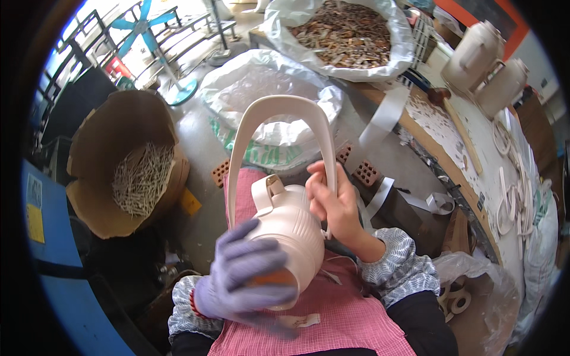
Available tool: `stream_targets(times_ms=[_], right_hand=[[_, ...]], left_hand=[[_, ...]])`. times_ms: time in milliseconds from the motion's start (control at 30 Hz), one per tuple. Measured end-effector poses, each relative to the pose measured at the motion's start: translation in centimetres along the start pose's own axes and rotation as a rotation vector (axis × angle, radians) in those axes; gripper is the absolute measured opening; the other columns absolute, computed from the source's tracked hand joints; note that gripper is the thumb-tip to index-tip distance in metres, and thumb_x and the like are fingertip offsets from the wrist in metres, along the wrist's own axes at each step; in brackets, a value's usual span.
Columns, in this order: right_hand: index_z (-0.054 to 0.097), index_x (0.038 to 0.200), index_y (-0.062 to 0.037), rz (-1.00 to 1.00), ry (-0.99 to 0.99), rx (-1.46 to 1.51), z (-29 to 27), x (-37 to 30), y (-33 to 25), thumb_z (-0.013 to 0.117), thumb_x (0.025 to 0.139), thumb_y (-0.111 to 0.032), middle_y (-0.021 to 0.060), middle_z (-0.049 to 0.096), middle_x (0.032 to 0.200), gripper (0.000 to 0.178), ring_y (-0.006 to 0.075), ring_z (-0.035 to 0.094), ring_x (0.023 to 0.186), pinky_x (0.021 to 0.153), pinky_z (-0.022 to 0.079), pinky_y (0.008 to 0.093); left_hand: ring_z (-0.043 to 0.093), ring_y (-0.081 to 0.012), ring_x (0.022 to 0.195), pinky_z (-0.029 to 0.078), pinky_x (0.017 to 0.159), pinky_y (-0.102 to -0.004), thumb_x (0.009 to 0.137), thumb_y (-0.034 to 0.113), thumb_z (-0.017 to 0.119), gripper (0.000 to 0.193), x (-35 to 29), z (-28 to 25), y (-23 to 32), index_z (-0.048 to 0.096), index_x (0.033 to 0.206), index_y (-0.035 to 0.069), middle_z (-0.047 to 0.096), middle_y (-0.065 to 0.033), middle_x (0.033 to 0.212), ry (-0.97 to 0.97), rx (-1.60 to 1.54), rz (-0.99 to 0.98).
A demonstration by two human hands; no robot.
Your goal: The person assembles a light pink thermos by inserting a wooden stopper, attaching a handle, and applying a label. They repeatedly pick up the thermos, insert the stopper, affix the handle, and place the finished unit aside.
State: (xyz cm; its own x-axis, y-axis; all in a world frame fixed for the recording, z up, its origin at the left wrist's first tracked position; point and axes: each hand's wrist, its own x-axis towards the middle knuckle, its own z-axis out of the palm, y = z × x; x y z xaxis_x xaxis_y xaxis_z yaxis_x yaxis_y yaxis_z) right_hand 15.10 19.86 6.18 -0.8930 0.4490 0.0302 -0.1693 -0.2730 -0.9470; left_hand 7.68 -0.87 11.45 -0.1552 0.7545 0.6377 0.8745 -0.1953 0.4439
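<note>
On my lap, over a pink cloth, lies a pale pink plastic thermos jug shell point(300, 240), tilted with its spout end away from me. A tall arched carrying handle point(279, 104) of the same colour spans it. My left hand point(246, 276), in a purple glove and slightly blurred, wraps the near, open end, where something orange shows inside. Bare, my right hand point(335, 204) has its fingers curled at the right leg of the arched handle, close to where it meets the body. The left leg's lower end is partly hidden by the glove.
Left stands a cardboard box point(86, 178) of thin pale sticks. Ahead are a white sack point(231, 77) and another sack point(401, 56) full of brown scraps. The right-hand bench bears a hammer point(436, 94) and two jugs point(473, 56). A blue fan point(141, 28) stands far left.
</note>
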Motion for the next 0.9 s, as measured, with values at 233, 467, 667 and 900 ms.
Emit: stream_targets(times_ms=[233,467,667,900], right_hand=[[0.044,0.12,0.0005,0.07,-0.202,-0.074,1.4,-1.7,1.8,0.046,0.088,-0.005,0.0105,0.057,0.093,0.032,0.0163,0.054,0.089,0.087,0.043,0.0306],[0.048,0.119,0.0022,0.236,-0.274,0.049,-1.9,-1.3,1.4,0.048,0.088,-0.005,0.0122,0.059,0.101,0.032,0.0179,0.057,0.097,0.095,0.043,0.0321],[0.046,0.122,0.001,0.242,-0.287,0.072,-2.2,-1.0,1.3,0.048,0.088,-0.007,0.0157,0.06,0.101,0.035,0.0202,0.057,0.097,0.095,0.043,0.0342],[0.046,0.122,0.0008,0.231,-0.228,0.096,-1.8,-1.6,1.7,0.047,0.089,-0.008,0.0157,0.062,0.096,0.034,0.0216,0.059,0.096,0.096,0.043,0.0348]], left_hand=[[0.058,-0.0177,0.103,0.048,0.091,-0.033,0.093,0.035,0.058,0.056,-3.2,0.4,-1.9,0.044,0.134,-0.001,0.058,-0.0126,0.119,0.382,-0.875,-1.159],[0.059,-0.0111,0.092,0.048,0.086,-0.027,0.092,0.028,0.058,0.034,-4.6,4.2,-1.9,0.065,0.111,0.001,0.065,-0.0052,0.101,0.551,-1.216,-1.115],[0.058,-0.0097,0.091,0.048,0.084,-0.0242,0.097,0.037,0.052,0.039,-4.2,4.2,-3.3,0.064,0.111,0.003,0.062,-0.0043,0.103,0.461,-1.235,-1.089],[0.058,-0.0087,0.086,0.049,0.079,-0.0233,0.099,0.045,0.048,0.046,-3.4,4.7,-2.5,0.063,0.108,0.002,0.06,-0.0036,0.097,0.541,-1.116,-1.127]])
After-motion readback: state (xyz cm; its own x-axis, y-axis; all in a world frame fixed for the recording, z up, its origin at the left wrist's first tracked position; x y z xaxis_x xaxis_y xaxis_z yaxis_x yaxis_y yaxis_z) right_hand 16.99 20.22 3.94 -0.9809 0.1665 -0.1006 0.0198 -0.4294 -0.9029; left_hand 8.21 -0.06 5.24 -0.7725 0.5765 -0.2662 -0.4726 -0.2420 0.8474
